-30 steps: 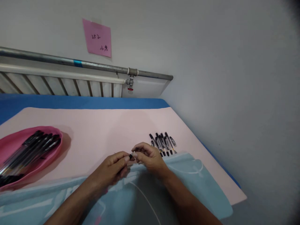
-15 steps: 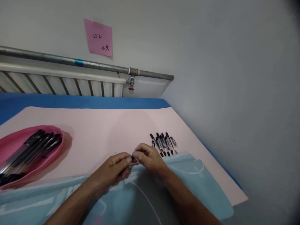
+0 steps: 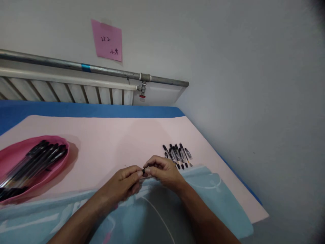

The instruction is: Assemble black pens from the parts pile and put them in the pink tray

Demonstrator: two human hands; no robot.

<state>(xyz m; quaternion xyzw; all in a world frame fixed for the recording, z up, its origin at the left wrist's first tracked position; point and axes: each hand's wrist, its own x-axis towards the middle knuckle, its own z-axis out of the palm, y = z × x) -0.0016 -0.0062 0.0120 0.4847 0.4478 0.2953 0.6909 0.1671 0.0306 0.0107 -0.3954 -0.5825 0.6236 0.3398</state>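
My left hand (image 3: 128, 179) and my right hand (image 3: 162, 172) meet at the front middle of the table, fingertips almost touching. Between them is a small black pen part (image 3: 143, 171), pinched by thumb and fingers on both sides. Most of it is hidden by the fingers, so I cannot tell its full shape. Just beyond my right hand lies a loose group of black-and-clear pens (image 3: 177, 154) with several small pieces among them.
A pink basin (image 3: 59, 166) on the left holds a bundle of black-capped pens (image 3: 33, 166). A pink mat (image 3: 101, 139) covers the blue table (image 3: 114, 111), with a light blue cloth (image 3: 213, 200) along the front. Behind are a radiator (image 3: 76, 92), a metal pipe (image 3: 109, 71) and walls.
My right hand has shifted very slightly, its fingertips changing position around the black part. My left hand, the pens and the basin look the same.
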